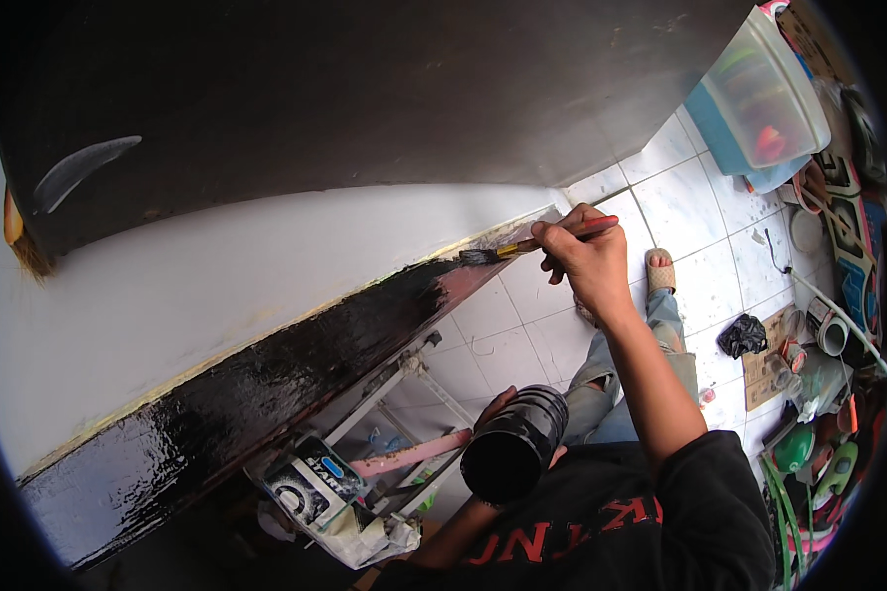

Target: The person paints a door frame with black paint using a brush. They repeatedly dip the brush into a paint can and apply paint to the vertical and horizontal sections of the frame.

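My right hand (pixel 591 258) is closed around the red handle of a paintbrush (pixel 511 250). The dark bristles touch the far right part of a long board (pixel 296 340) along the white wall. Glossy black paint covers most of the board; a pinkish-brown patch shows beside the bristles. Close to my body, my left hand (pixel 494 407) wraps around a black ribbed paint can (pixel 512 448), its mouth tilted toward the board. The can hides much of that hand. Inside, the can looks dark, and I cannot make out the paint level.
A large dark panel (pixel 365 98) overhangs the white wall (pixel 266 246). Below the board stands a stepladder (pixel 384 394) with a printed packet (pixel 310 483) on it. Over the tiled floor (pixel 690 197) are a plastic bin (pixel 759 98), a black bag (pixel 742 336), cardboard and clutter at right.
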The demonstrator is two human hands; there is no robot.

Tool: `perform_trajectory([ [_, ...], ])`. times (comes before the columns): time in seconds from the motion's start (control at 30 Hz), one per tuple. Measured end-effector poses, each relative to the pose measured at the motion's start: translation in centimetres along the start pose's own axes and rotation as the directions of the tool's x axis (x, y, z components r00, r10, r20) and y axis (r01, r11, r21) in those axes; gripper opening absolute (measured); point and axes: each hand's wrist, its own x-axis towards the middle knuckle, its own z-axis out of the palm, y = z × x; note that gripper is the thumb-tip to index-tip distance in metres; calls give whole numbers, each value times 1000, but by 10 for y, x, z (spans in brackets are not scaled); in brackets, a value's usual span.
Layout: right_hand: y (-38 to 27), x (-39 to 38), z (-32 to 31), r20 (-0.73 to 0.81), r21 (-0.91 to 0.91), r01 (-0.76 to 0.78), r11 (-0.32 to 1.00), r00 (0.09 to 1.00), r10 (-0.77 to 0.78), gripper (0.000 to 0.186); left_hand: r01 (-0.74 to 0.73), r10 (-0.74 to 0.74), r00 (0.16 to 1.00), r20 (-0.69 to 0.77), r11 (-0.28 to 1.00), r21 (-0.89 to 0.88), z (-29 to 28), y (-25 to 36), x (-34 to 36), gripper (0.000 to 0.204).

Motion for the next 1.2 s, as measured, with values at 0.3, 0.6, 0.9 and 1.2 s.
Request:
perform_trajectory([
  [0.3, -27, -21, 15, 120, 350, -27, 936, 993, -17, 25, -28, 28, 1000, -3, 996, 84, 0, -7, 2, 115],
  [0.6, 21, 14, 4, 165, 309, -105, 945, 985, 56, 26, -51, 52, 999, 0, 995, 85, 4, -10, 3, 117],
  [0.9, 21, 20, -19, 78, 162, -39, 986, 997, 27, 25, -72, 66, 997, 50, 987, 142, 3, -8, 6, 117],
  [1.2, -17, -14, 21, 48, -518, 448, 729, 866, -498, 25, 16, -16, 1000, 12, 999, 38, 6, -10, 2, 116],
])
